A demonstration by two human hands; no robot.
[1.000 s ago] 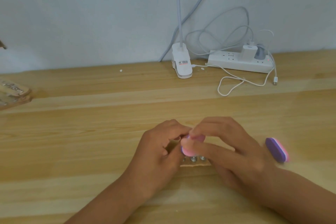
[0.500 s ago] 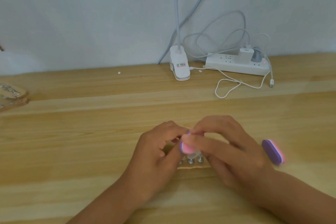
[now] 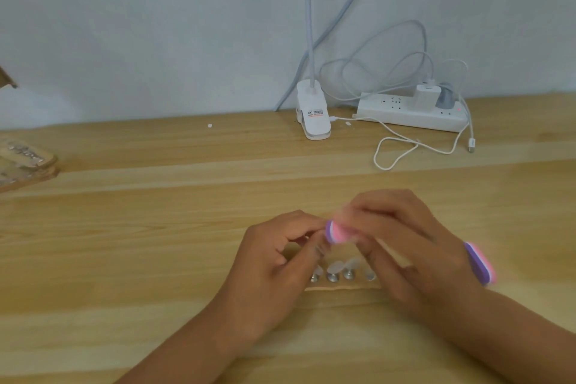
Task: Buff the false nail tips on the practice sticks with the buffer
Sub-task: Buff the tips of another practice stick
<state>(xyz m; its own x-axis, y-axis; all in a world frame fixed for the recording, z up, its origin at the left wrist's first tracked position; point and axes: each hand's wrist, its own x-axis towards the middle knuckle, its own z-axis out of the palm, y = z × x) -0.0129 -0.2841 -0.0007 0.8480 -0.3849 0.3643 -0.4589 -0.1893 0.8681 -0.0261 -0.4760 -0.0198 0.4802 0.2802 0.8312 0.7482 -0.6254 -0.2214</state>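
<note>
My right hand [image 3: 405,256] grips a small pink and purple buffer [image 3: 338,232] by its right part. My left hand [image 3: 274,262] pinches a thin practice stick [image 3: 321,248] just left of and under the buffer; the nail tip on it is hidden by fingers and motion blur. Below the hands, several practice sticks with clear false nail tips [image 3: 338,268] stand in a row on a wooden holder [image 3: 343,285].
A second pink and purple buffer [image 3: 481,263] lies on the wooden table right of my right hand. At the back stand a white clip lamp base [image 3: 313,115], a white power strip [image 3: 408,114] and loose cables [image 3: 396,150]. More wooden holders [image 3: 25,162] lie at the far left.
Both hands have stayed over the holder. The buffer shifted slightly between the fingers and rose a little, so more of the stick row shows below.
</note>
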